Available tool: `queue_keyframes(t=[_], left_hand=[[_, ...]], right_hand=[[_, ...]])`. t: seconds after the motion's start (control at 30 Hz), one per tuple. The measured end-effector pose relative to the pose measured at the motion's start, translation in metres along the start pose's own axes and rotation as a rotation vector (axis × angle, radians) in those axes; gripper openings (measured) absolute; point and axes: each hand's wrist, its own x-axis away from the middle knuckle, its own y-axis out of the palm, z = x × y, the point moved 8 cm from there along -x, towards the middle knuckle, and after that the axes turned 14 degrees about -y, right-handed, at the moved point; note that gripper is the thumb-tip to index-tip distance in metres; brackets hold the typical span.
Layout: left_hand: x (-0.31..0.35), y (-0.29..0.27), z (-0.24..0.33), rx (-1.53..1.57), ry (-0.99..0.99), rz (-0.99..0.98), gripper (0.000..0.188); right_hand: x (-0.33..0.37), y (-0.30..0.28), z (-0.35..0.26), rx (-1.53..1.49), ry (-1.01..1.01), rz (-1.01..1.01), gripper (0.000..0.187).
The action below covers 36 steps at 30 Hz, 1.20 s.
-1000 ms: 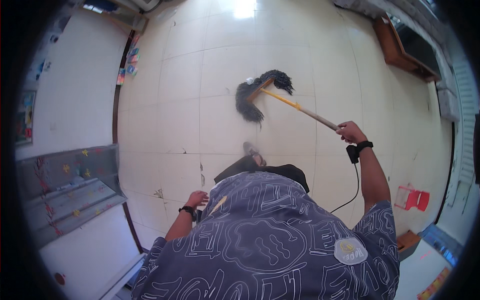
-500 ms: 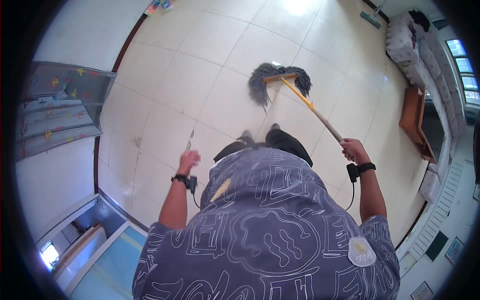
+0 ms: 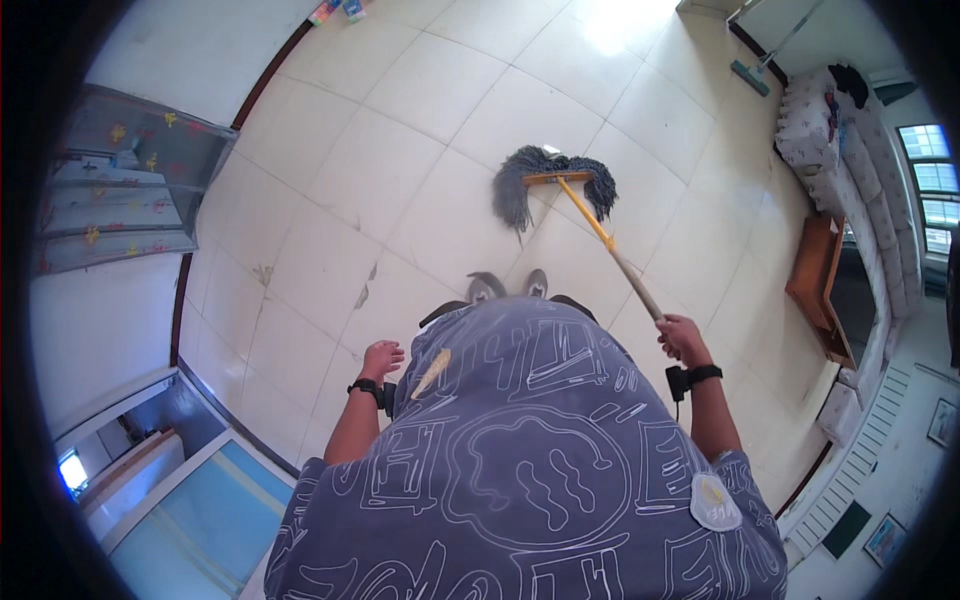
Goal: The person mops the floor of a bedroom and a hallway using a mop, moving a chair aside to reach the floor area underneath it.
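On tiled floor [image 3: 420, 150] — right hand [image 3: 682, 338] fisted round mop [image 3: 552, 185] handle | left hand [image 3: 382, 356] loosely curled, empty

Mop [image 3: 553, 187]: grey string head, spread flat on the pale tiled floor [image 3: 430, 150] just ahead of the feet. Yellow crossbar and yellow-to-pale handle slant back and to the right, upper end gripped in the right hand [image 3: 682, 340].
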Motion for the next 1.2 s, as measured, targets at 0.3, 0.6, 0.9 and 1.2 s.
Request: queue_keyframes(t=[0.3, 0.6, 0.9, 1.2], left_hand=[[0.032, 0.031, 0.078, -0.163, 0.062, 0.057, 0.025], [0.049, 0.067, -0.004, -0.318, 0.133, 0.047, 0.024], [0.098, 0.038, -0.151, -0.301, 0.163, 0.133, 0.025], [0.118, 0.011, -0.229, -0.164, 0.033, 0.221, 0.026]], right_hand=[[-0.005, 0.003, 0.009, -0.160, -0.003, -0.020, 0.024], [-0.045, 0.017, 0.077, -0.154, -0.133, -0.044, 0.017], [-0.038, 0.110, 0.190, 0.068, -0.314, -0.118, 0.014], [0.037, 0.075, 0.263, 0.139, -0.286, -0.157, 0.054]])
